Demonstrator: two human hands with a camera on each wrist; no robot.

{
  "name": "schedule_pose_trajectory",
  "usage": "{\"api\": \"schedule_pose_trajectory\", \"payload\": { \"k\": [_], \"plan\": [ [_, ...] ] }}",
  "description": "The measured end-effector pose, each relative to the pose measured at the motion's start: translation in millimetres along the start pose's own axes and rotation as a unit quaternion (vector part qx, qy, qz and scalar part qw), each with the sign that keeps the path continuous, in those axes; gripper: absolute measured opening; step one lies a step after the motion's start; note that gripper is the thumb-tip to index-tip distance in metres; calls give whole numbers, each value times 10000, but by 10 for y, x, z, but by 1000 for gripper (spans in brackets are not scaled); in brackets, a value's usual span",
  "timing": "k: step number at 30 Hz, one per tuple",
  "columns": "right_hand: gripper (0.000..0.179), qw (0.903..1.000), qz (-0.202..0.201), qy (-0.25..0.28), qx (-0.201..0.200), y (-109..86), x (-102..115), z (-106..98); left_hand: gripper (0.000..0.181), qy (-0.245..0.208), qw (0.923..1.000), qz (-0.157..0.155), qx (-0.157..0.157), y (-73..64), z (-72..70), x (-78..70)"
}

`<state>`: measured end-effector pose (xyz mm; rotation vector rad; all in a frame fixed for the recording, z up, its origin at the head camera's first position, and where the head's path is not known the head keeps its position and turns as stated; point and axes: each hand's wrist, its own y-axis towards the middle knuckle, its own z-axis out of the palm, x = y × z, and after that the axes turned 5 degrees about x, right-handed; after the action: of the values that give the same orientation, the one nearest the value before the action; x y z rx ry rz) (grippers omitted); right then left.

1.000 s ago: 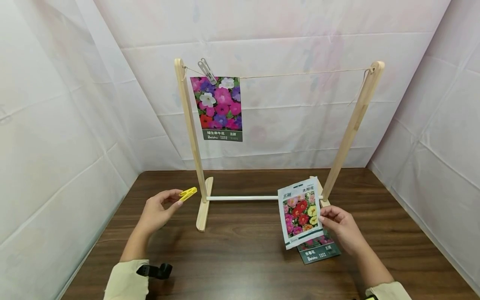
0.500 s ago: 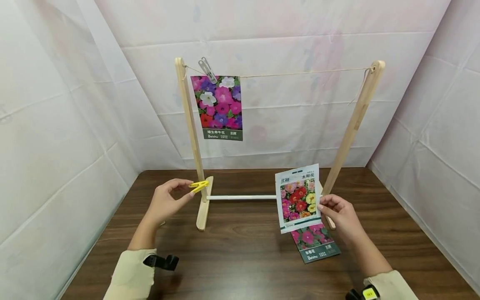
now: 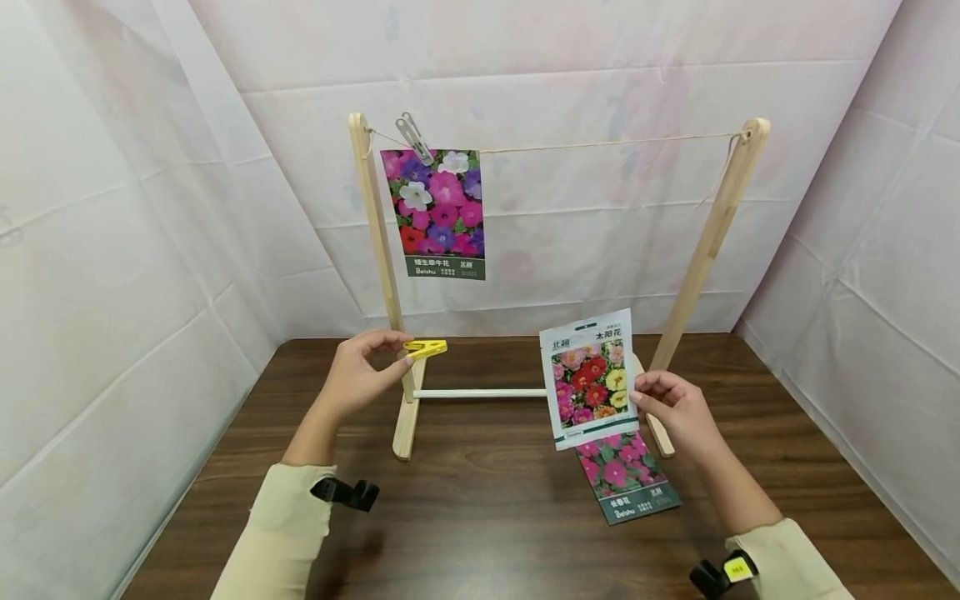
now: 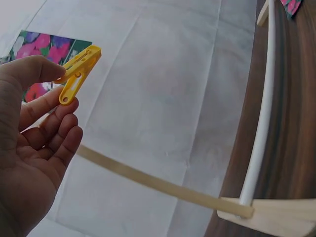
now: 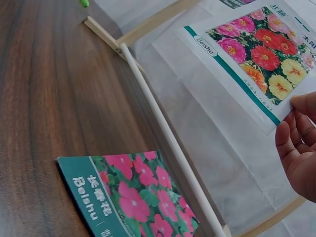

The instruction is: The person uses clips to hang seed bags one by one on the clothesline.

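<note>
L hand (image 3: pixel 362 373) pinches yellow clothespin (image 3: pixel 437 347), fingers slightly apart, well L of white Beishu seed pkt (image 3: pixel 588 379). R hand (image 3: pixel 678 414) pinches pkt's R edge; pkt's off surface (image 3: pixel 480 521), long axis near-upright, below string (image 3: pixel 611 143).

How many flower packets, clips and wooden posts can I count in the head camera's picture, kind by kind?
Flower packets: 3
Clips: 2
Wooden posts: 2
Total: 7
</note>
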<state>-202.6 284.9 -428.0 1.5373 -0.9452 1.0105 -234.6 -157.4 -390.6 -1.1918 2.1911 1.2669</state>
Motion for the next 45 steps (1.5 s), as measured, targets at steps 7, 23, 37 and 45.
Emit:
{"api": "schedule_pose_trajectory", "payload": {
  "k": [7, 23, 37, 45],
  "plan": [
    [14, 9996, -99, -247, -68, 82, 89, 1, 25, -231, 9994, 232, 102, 189, -5, -404],
    [4, 9999, -78, 68, -131, 243, 231, -28, 25, -1001, 9939, 439, 154, 541, -8, -888],
    [4, 9986, -354, 352, -146, 335, 393, -43, 25, -1440, 9849, 959, 54, 958, 86, -764],
    [5, 9984, -386, 386, -109, 405, 486, -43, 26, -1652, 9818, 935, -24, 1100, 41, -899]
  ]
}}
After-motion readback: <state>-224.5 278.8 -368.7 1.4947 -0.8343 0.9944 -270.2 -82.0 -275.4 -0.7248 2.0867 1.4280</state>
